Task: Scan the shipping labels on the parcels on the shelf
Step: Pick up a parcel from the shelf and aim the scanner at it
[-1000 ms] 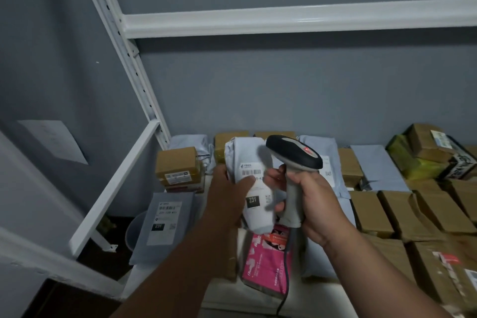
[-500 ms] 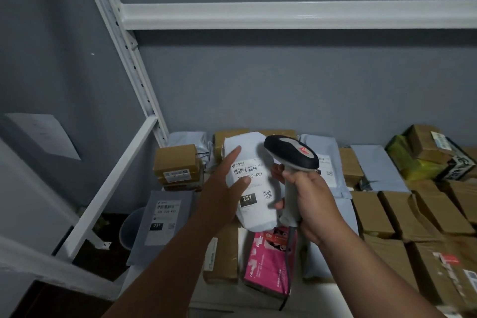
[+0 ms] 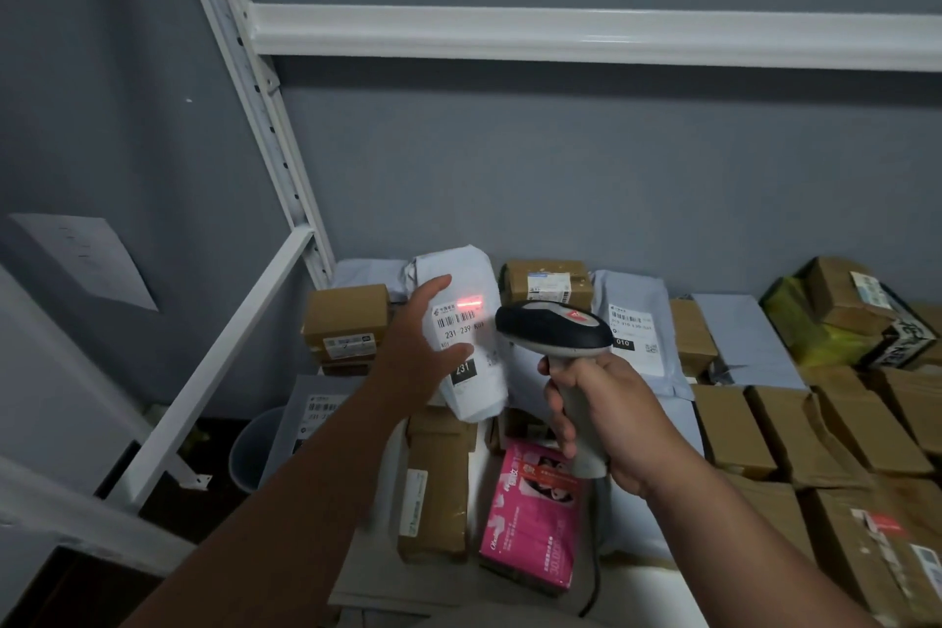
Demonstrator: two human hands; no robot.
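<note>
Right hand: the right hand (image 3: 604, 416) gripped the handle of a grey and black barcode scanner (image 3: 554, 327), fingers curled round it, nearest the viewer
Pink box: a pink box (image 3: 530, 515) lay below the scanner, towards the viewer
Left hand: the left hand (image 3: 425, 339), fingers spread and straight, rested against a white parcel (image 3: 471, 301) just left of the scanner head
Shipping label: its shipping label (image 3: 459, 321), left of the scanner head, carried a red scan line (image 3: 470, 304)
Beyond: brown boxes (image 3: 548, 281) stood behind the scanner against the grey wall (image 3: 560, 158)
</note>
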